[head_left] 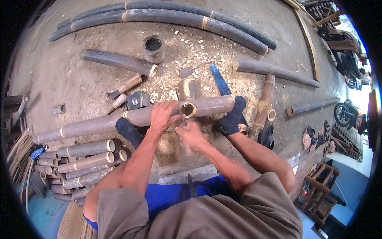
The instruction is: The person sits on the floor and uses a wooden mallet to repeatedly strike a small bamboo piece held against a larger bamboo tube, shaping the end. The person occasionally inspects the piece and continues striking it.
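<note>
- The left hand (161, 116) lies clenched over a long grey bamboo pole (99, 124), gripping it just beside the cut open end (188, 109), which shows a pale ring around a dark hollow.
- The right hand (191, 133) is closed around a thin tool (182, 119) whose tip reaches up to the open end; the hand is blurred, so the kind of tool cannot be told.
- The pole lies across the concrete floor (79, 79) in front of the seated person, running from the far left to the hands. A second bamboo length (215, 105) carries on in line to the right.
- Two feet in dark socks press against the bamboo — the left foot (128, 131) beneath the pole beside the left forearm, the right foot (232, 117) against the second length.
- A blue-bladed saw (219, 81) lies on the floor just behind the bamboo, among pale wood chips (195, 51).
- A short bamboo ring (153, 47) stands upright further back, and two long dark curved poles (167, 16) lie along the far side.
- A stack of short cut bamboo pieces (85, 159) sits at the person's left — near the left knee.
- A wooden-handled tool (124, 87) lies on the floor to the left of the saw.
</note>
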